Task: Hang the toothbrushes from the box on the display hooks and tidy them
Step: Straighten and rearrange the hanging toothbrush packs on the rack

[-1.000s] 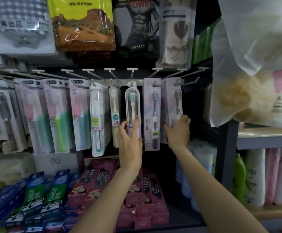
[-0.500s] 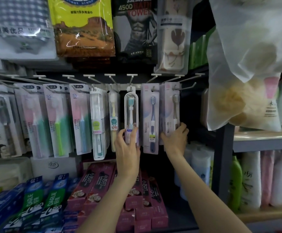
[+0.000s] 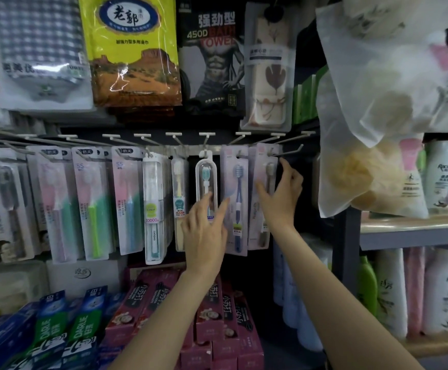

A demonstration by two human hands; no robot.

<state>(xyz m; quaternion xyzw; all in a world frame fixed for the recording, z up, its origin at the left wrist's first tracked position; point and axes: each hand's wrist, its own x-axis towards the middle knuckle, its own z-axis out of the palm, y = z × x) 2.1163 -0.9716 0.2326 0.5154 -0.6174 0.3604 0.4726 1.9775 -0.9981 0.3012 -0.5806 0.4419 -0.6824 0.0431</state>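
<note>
Head view: both hands [image 3: 244, 209] on hanging toothbrush packs [image 3: 235, 198], fingers spread.

Hook row [image 3: 207, 134]: white wire display hooks set close side by side, nearly every one loaded. Carded toothbrush packs [image 3: 126, 201] hang edge to edge at left, overlapping, no gap between them.
Centre: clear oval toothbrush case [image 3: 206, 177], dark slits on both flanks; left hand [image 3: 204, 225] lies before its lower part.
Right end: bare wire hook tip [image 3: 295, 150] projects beyond the pale lilac pack [image 3: 263, 198]; dark open gap beside it, occupied by the right hand [image 3: 281, 198].
Further right: frosted plastic bag of sponges [image 3: 372, 145] overhangs, narrowing that gap.
Below: pink toothpaste boxes [image 3: 217, 311] stacked under the packs; dark open space above them.
</note>
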